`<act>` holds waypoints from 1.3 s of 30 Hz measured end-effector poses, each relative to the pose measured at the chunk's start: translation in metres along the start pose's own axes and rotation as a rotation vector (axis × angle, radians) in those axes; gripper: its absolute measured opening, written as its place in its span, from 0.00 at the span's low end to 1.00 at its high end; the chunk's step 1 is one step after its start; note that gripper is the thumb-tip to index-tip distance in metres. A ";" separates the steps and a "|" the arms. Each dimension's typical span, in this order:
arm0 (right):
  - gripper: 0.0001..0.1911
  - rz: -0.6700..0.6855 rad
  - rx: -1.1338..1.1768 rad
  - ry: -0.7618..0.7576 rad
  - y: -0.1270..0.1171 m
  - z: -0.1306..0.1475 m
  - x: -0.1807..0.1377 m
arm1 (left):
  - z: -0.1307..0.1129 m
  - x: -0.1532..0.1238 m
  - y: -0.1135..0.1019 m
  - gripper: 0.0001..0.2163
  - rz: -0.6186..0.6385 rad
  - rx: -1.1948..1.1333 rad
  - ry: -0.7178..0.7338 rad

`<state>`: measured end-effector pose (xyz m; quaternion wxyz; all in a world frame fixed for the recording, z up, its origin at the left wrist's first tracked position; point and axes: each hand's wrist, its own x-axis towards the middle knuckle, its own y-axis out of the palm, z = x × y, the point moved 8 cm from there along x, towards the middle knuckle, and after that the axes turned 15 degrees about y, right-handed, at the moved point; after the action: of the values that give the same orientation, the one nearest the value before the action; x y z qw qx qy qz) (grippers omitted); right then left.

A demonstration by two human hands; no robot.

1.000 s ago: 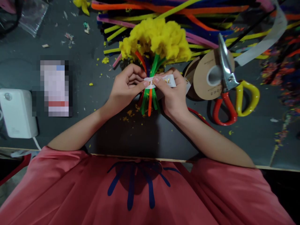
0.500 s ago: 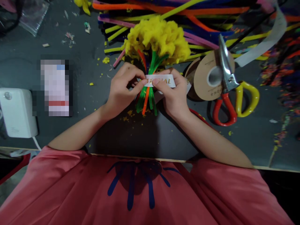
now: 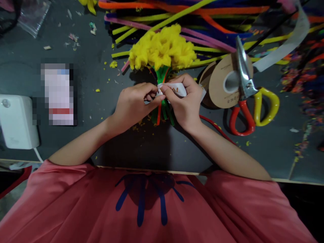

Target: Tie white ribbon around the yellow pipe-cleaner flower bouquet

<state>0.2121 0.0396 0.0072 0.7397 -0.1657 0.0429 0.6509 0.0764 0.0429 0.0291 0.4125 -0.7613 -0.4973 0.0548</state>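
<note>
centrally, over the dark table (image 3: 141,148), a bunch of fuzzy yellow flowers (image 3: 163,49) points its heads away from the person, green and orange stems (image 3: 162,72) toward the body. a white ribbon (image 3: 180,88) with gold lettering crosses the front of the stems; whether it passes fully round them is hidden.

left grip (image 3: 135,103): thumb and forefinger nearly closed, pinching the ribbon at the stems; other fingers curled. right grip (image 3: 186,98): closed, thumb pressed flat on the ribbon, fingers behind it, the lettered end lying across the hand.

right of the hands: a cardboard spool (image 3: 219,89), with scissors (image 3: 245,89) lying over its edge, one handle red, one yellow. beyond the flowers: a pile of coloured fuzzy strips (image 3: 182,11). far left: a white box-shaped device (image 3: 19,123) with a cord, beside a pixelated rectangular object (image 3: 59,92). yellow crumbs are scattered near the stems.
</note>
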 end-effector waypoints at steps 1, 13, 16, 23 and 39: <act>0.12 -0.002 -0.002 -0.009 0.000 0.002 -0.001 | 0.000 0.000 0.000 0.09 -0.020 -0.062 0.009; 0.15 -0.006 -0.016 0.019 -0.005 0.019 -0.004 | 0.014 -0.004 0.005 0.08 -0.126 -0.470 -0.344; 0.13 0.078 0.061 0.037 -0.003 0.015 0.001 | 0.015 -0.007 0.010 0.05 -0.183 -0.655 -0.417; 0.17 0.165 0.178 0.062 0.001 0.006 0.005 | 0.016 -0.012 0.027 0.06 -0.184 -0.992 -0.469; 0.11 0.015 0.150 -0.124 -0.009 0.023 -0.003 | 0.020 -0.007 0.026 0.03 -0.176 -0.916 -0.469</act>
<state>0.2168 0.0432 0.0317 0.7464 -0.0688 0.0469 0.6603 0.0816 0.0440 -0.0044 -0.0821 -0.7862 -0.6115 -0.0343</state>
